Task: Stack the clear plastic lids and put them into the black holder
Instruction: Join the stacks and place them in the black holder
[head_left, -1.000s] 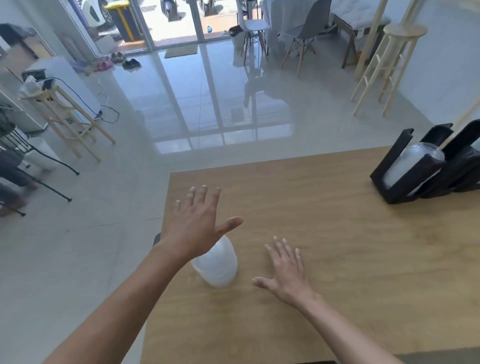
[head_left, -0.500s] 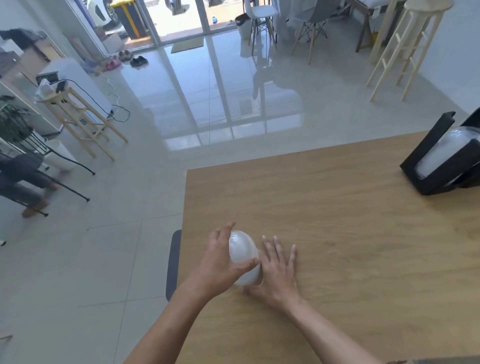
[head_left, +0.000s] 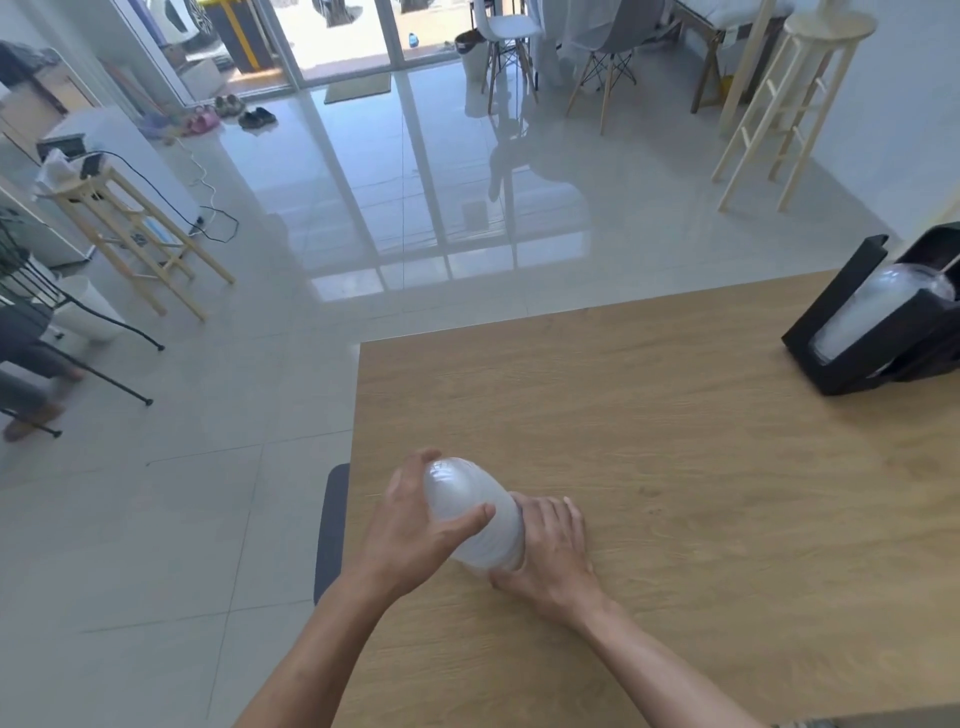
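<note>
While the left hand (head_left: 415, 525) grips the lid stack (head_left: 475, 512), the right hand (head_left: 550, 551) braces it.

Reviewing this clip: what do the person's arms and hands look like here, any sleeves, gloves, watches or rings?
Both forearms are bare up to the frame's edge, with no sleeves showing. The left hand and right hand wear no gloves; no watch, band or ring is visible on either wrist or the fingers in view.

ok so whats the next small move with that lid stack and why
Probably lift the stack of clear lids off the wooden table and carry it right, toward the black holder. The left hand grips one end, the right hand braces the other, and the holder stands far off, already holding lids.
</note>
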